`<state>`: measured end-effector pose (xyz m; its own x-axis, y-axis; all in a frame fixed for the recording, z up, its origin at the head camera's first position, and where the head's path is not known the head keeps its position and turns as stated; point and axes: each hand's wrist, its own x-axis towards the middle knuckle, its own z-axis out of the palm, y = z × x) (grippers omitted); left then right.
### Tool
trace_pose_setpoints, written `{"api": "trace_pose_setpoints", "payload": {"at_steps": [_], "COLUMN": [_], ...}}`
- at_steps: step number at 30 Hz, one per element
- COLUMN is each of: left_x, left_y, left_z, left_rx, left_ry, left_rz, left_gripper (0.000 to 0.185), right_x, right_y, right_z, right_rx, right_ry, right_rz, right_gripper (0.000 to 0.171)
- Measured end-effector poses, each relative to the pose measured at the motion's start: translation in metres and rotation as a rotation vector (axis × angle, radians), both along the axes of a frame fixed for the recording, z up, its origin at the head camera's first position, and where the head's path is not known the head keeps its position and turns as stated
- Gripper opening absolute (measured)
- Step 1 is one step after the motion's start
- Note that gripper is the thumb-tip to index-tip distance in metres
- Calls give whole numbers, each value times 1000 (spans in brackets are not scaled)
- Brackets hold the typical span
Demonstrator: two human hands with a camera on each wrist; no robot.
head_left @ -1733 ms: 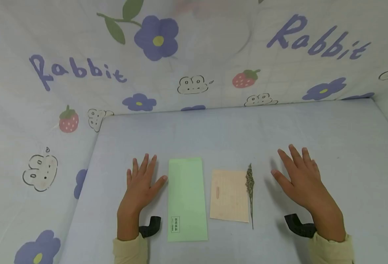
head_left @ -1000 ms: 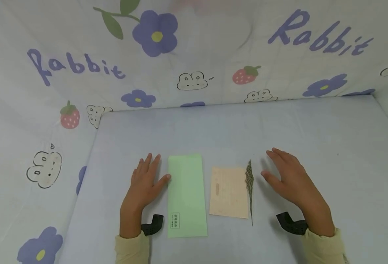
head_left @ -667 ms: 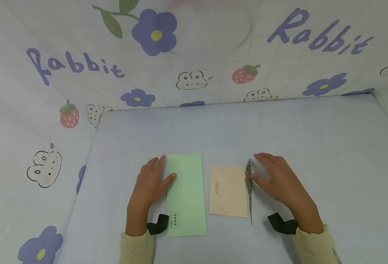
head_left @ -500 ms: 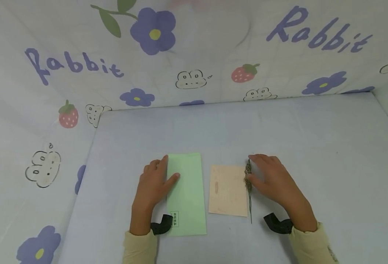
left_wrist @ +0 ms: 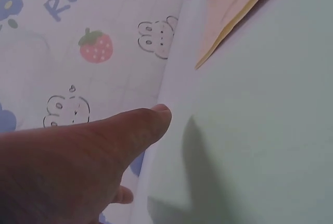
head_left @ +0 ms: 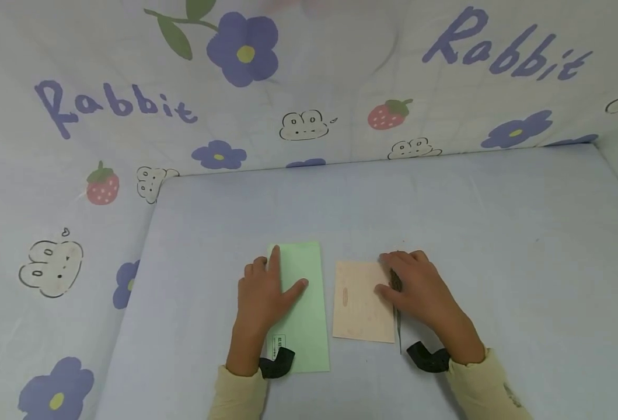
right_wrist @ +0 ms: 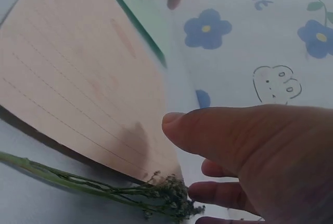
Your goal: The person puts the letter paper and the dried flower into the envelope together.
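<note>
A long pale green envelope (head_left: 309,321) lies flat on the table, with a beige lined sheet (head_left: 358,306) to its right. A dried green sprig (head_left: 399,332) lies along that sheet's right edge. My left hand (head_left: 287,269) rests flat on the envelope's left upper part, thumb (left_wrist: 140,125) spread over the green envelope (left_wrist: 250,130). My right hand (head_left: 387,274) covers the sprig's flower head, fingers loosely bent, its thumb (right_wrist: 208,130) just above the beige sheet (right_wrist: 78,88). The sprig (right_wrist: 104,193) lies beside the fingers, not pinched.
The pale blue table top (head_left: 393,204) is bounded by cloth walls (head_left: 130,116) printed with flowers, strawberries and "Rabbit" at the back and left. Black wrist straps (head_left: 426,357) sit at both cuffs.
Both hands slid inward: the left from beside the envelope onto it, the right from the bare table over the sprig's head to the beige sheet's edge. Envelope, sheet and sprig stayed put.
</note>
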<state>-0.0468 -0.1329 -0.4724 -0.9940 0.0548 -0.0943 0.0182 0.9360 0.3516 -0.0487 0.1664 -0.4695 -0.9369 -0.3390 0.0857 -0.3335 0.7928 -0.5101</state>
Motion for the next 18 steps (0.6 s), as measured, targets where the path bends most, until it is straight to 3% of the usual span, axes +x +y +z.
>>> {"api": "trace_pose_setpoints", "payload": {"at_steps": [10, 18], "left_x": [5, 6], "left_y": [23, 33], "left_z": [3, 1], "left_rx": [-74, -124], "left_ry": [28, 25], "left_rz": [27, 41], "left_gripper": [112, 124], "right_x": [2, 5], "right_y": [-6, -8], "right_z": [-1, -3], "right_rx": [86, 77], "right_ry": [22, 47], "right_rz": [-25, -30], "right_gripper": [60, 56]}}
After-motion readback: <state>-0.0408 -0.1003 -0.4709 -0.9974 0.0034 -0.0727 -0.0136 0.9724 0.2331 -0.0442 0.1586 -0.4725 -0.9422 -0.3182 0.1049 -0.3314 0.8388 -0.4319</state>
